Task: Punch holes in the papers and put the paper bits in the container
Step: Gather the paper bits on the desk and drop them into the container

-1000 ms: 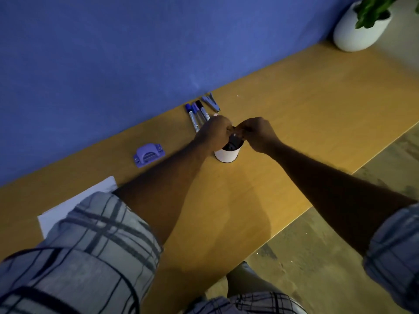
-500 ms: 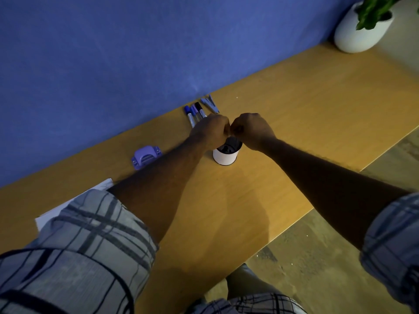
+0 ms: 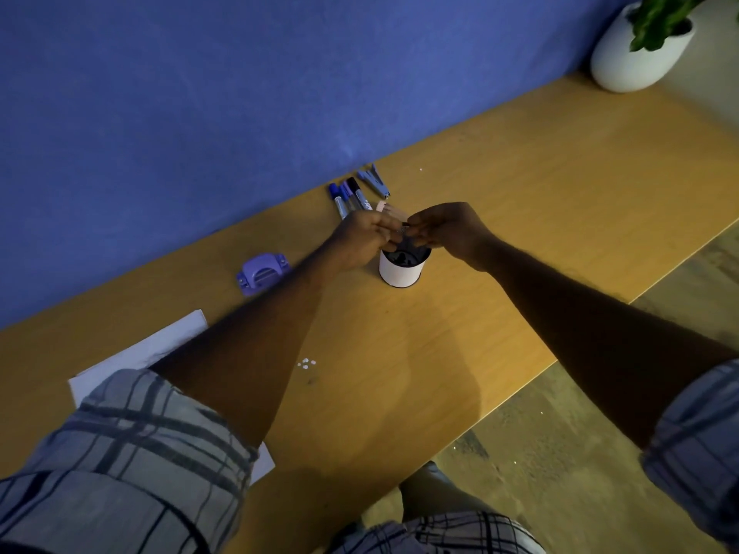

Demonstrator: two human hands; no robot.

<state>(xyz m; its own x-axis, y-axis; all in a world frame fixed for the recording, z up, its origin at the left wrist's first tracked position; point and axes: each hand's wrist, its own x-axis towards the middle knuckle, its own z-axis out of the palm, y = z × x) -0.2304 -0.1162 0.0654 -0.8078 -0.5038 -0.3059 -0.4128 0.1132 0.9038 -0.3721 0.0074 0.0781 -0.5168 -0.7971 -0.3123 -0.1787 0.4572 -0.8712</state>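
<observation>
A white container (image 3: 401, 273) with a dark inside stands on the wooden table (image 3: 520, 201). My left hand (image 3: 366, 237) and my right hand (image 3: 448, 229) meet fingertip to fingertip just above its mouth, pinching a small dark piece (image 3: 404, 229) between them; what it is stays too small to tell. The purple hole punch (image 3: 262, 273) lies to the left of the container, apart from both hands. White papers (image 3: 140, 353) lie at the near left, partly under my left arm. A few white paper bits (image 3: 307, 363) sit loose on the table beside that arm.
Several markers (image 3: 348, 195) and a small blue tool (image 3: 374, 179) lie by the blue wall behind the container, with a pink item (image 3: 387, 209) beside them. A white plant pot (image 3: 636, 58) stands at the far right corner. The table's front edge runs diagonally at right.
Both hands were closed fists pressed together over the container; now the fingers have loosened into a fingertip pinch above its mouth. The container and punch have not moved.
</observation>
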